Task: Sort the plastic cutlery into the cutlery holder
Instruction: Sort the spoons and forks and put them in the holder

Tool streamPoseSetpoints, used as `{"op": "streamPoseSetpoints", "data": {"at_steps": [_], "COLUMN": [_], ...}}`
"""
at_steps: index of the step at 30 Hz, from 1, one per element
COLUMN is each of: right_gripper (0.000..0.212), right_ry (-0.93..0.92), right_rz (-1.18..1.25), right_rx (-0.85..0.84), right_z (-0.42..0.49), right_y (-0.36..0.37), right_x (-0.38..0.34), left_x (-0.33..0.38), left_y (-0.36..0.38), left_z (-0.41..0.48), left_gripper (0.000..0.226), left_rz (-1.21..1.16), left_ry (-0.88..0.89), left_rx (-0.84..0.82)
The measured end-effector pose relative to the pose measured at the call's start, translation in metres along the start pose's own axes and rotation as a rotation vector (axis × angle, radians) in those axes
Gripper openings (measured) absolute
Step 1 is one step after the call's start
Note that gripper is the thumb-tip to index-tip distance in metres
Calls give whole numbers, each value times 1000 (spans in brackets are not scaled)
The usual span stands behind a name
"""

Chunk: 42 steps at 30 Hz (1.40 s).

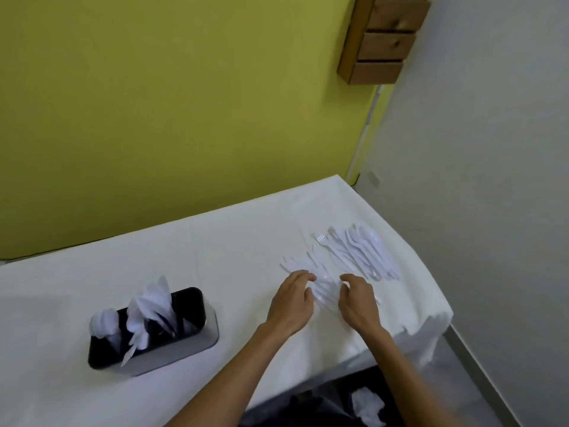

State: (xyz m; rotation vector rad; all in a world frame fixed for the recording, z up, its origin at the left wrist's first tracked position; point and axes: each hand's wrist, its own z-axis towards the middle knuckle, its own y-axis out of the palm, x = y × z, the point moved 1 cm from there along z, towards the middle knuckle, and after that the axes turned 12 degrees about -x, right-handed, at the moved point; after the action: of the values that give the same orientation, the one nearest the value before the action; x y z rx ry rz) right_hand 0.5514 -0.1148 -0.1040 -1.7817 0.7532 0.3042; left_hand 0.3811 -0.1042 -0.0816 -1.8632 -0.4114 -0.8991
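Rear: flat yellow-green painted wall [154, 103]. R side: plain pale grey wall [492, 149]. Small brown wooden 3-drawer unit [385, 38] mounted at corner, top. White cloth-covered counter [92, 396] against rear wall. Grey floor [468, 392] btm R.

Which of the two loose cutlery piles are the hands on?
The nearer pile, between the left hand and right hand, whose fingers rest on it. The farther pile lies untouched toward the back right corner of the table.
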Motion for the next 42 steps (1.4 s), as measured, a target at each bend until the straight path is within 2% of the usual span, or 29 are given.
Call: {"op": "streamPoseSetpoints", "data": {"at_steps": [5,8,14,19,23,26,28,29,31,33,35,37,39,42], "right_gripper": [33,32,31,15,11,11,12,12,18,31,30,22,23,28], "right_ry": [-20,-9,48,65,41,-35,-84,-90,-54,-8,-35,-70,-69,-38], "right_rz": [-92,-35,-52,-53,128,357,358,300,114,-60,-156,-178,-176,-105], "right_rx": [-91,-36,-30,-53,-89,-255,-335,-272,-37,77,73,4,-72,28], "right_z": [12,27,55,62,50,37,37,42,59,71,74,72,69,69], "right_y": [-5,-16,-32,-34,-35,-42,-45,-45,-44,-39,-30,-26,-25,-28], "right_x": [19,23,9,12,15,8,8,10,17,19,17,12,12,18], "left_x": [6,-4,-21,-6,14,17,19,21,22,20,19,17,13,5], "left_y": [34,43,37,21,11,8,5,2,-3,-4,-3,-2,0,5], "left_z": [31,41,46,58,72,87,97,99,103,106,106,104,101,98], "left_gripper": [44,47,37,27,39,50,37,29,20,18,15,14,16,18], "left_rz": [179,339,307,13,-393,-722,-936,-1047,-1201,-1257,-1268,-1259,-1228,-1182], "left_ry": [53,59,95,16,-274,-444,-455,-440,-424,-435,-454,-462,-467,-488], "left_rx": [-156,-214,-91,111,159,137,130,131,146,155,158,155,148,137]}}
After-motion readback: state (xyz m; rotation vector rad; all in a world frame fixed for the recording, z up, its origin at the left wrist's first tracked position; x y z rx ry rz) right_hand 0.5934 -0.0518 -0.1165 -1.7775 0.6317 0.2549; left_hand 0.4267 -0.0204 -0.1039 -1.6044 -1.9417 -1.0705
